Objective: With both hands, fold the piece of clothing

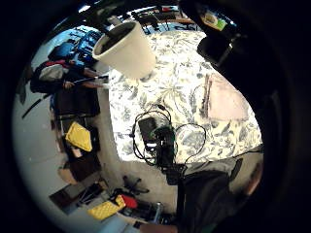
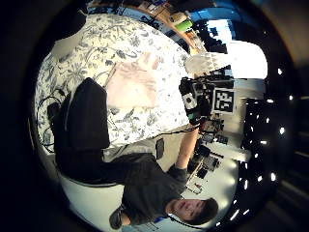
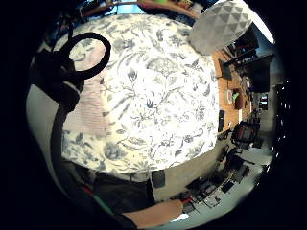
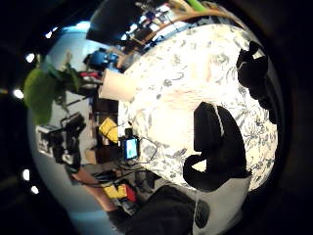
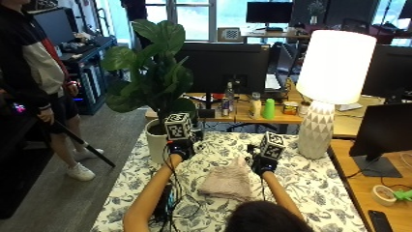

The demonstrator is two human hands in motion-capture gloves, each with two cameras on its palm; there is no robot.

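The soft, light pink garment, folded mid-frame on the counter, is best pinched at its edges; finger state cannot be told.

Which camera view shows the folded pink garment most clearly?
The left thumb side palm view: the pink garment lies whole and unobstructed on the floral tablecloth. The outside view shows it between the forearms, above the head. The left little finger side view shows it partly cut off by something dark; both right palm views have black finger shapes across it.
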